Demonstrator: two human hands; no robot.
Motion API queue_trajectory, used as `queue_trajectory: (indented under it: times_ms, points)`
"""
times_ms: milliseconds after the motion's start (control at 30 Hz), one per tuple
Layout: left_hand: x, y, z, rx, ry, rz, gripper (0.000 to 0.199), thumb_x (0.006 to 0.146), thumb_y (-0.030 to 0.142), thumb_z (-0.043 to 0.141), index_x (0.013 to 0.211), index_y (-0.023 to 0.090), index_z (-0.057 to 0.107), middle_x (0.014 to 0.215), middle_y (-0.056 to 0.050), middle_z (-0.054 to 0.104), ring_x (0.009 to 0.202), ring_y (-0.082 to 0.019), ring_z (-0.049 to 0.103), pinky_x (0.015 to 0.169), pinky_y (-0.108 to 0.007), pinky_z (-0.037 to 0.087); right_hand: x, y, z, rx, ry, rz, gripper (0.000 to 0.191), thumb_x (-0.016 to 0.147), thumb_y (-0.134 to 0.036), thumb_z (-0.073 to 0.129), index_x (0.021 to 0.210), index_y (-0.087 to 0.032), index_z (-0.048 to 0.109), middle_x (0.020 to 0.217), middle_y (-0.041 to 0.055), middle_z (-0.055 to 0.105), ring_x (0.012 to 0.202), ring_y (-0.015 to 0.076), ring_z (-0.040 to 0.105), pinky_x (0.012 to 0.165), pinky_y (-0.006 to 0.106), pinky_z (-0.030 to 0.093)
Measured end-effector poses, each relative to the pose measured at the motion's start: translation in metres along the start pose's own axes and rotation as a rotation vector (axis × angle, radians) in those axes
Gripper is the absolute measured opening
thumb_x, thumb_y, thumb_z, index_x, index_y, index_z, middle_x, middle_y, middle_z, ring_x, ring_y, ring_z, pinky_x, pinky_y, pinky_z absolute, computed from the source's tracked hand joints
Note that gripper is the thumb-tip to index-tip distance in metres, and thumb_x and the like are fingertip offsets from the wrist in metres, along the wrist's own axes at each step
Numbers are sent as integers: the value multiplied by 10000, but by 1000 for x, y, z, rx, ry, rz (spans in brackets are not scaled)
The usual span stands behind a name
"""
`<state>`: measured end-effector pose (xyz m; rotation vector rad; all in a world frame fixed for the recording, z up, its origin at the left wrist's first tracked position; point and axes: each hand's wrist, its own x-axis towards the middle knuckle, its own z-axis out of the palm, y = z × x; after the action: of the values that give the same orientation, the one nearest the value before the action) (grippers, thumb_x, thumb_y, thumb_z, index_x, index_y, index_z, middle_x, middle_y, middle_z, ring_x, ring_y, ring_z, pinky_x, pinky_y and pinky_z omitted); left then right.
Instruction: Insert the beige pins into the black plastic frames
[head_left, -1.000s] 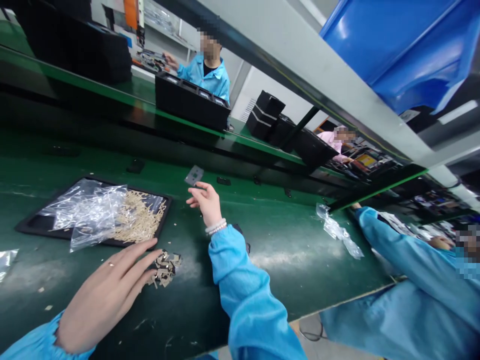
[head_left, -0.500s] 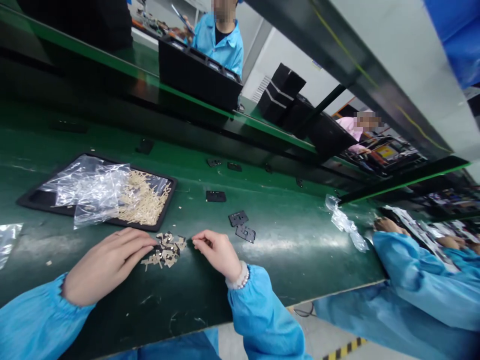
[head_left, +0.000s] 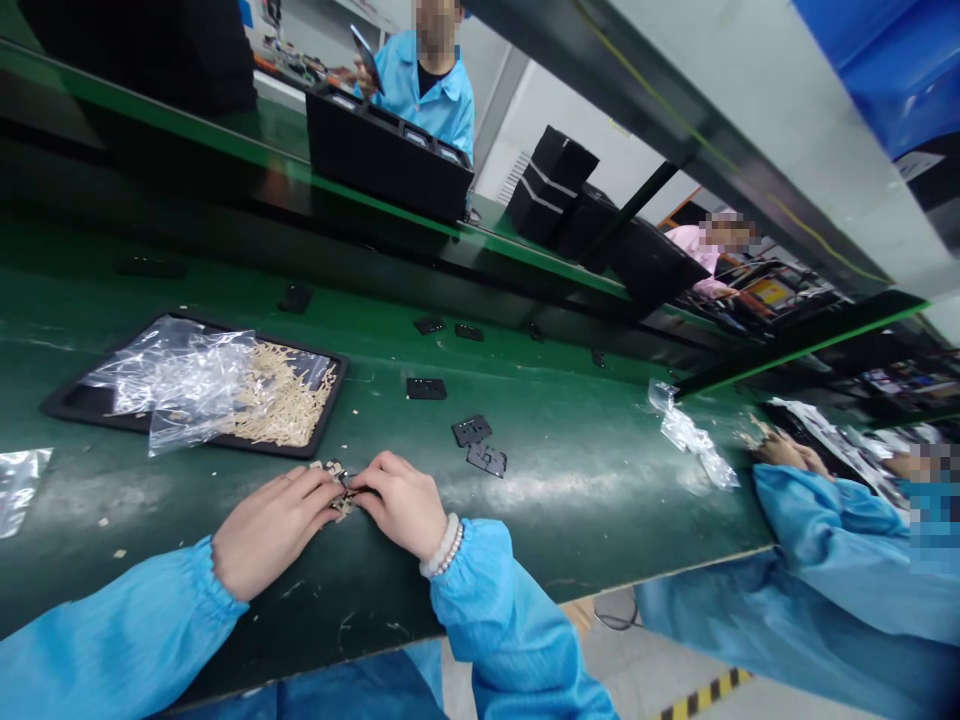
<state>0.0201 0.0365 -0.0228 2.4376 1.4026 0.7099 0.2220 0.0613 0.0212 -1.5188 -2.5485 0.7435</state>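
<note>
A small pile of beige and dark pieces lies on the green table, partly covered by my fingers. My left hand is closed at the left of the pile, its fingertips on a small dark piece. From the right, my right hand pinches at the same spot, nearly touching the left fingertips; what it holds is too small to make out. Behind them a black tray carries many beige strips and clear plastic bags. Two black plates lie right of my hands.
Another black plate and several small dark parts are farther back on the green table. Clear plastic lies at the right, near a co-worker's hands. A person in blue stands beyond the shelf.
My left hand has moved right over the pile, and my right hand has moved left to meet it. The person across has raised a dark handheld object more upright.
</note>
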Motion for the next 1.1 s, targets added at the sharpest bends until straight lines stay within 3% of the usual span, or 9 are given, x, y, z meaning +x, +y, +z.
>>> queue_trajectory:
  times_ms: [100,233,333,433,567,733,867,967,1100]
  points:
    - [0,-3,1,-8,-2,-3,633,1008,628,281,984,251,788,1000,-100,796,900,-264,731,804,-382,564,-3,2,3,125,39,34,168,993,-242,627,1091,-267,762,1118,29,721,1084,191,676,916,282,524]
    - [2,-4,-5,-28,12,-42,639,931,738,384,1015,253,790,1025,-105,797,906,-280,735,789,-388,573,-7,9,9,631,223,120,135,925,-190,666,929,-244,790,1018,38,721,995,188,671,943,312,506]
    - [5,4,-14,-71,42,-84,613,923,730,429,1070,243,772,1057,-97,793,940,-265,740,794,-349,580,-8,10,14,888,285,163,137,898,-310,685,880,-214,782,797,19,688,719,152,640,711,281,544]
    - [6,19,-23,-266,100,-235,533,914,691,494,1047,245,754,984,-63,790,821,-212,741,698,-276,580,-10,0,17,1029,276,196,311,893,-461,651,931,-173,758,548,-38,567,463,108,500,463,229,439]
    - [2,43,-23,-560,203,-403,461,820,668,640,977,245,733,876,-36,767,682,-182,707,630,-274,591,-13,-28,17,1502,354,256,367,706,-506,832,837,-182,723,583,-25,614,473,99,503,435,212,383]
    - [-2,62,-16,-808,388,-494,370,821,603,688,884,239,691,958,-62,756,826,-213,748,708,-299,627,-14,-60,20,2010,342,355,409,496,-424,989,725,-211,726,718,-21,671,605,95,559,521,197,413]
    - [-5,61,-21,-806,411,-475,331,817,573,710,759,248,692,910,-45,761,879,-216,746,771,-286,620,-16,-68,27,2054,275,348,415,474,-446,996,706,-220,737,667,-25,637,576,106,529,482,210,377]
    - [-7,60,-27,-752,393,-416,273,848,508,685,754,252,700,894,-31,753,830,-191,738,740,-252,605,-19,-65,28,1923,311,267,388,526,-469,977,698,-210,744,653,-24,619,523,89,487,473,222,362]
    - [-5,62,-34,-629,395,-352,243,900,405,599,725,253,669,865,-14,736,809,-164,725,727,-216,576,-22,-56,25,1709,367,129,351,625,-502,922,722,-209,753,799,1,645,527,84,479,473,240,371]
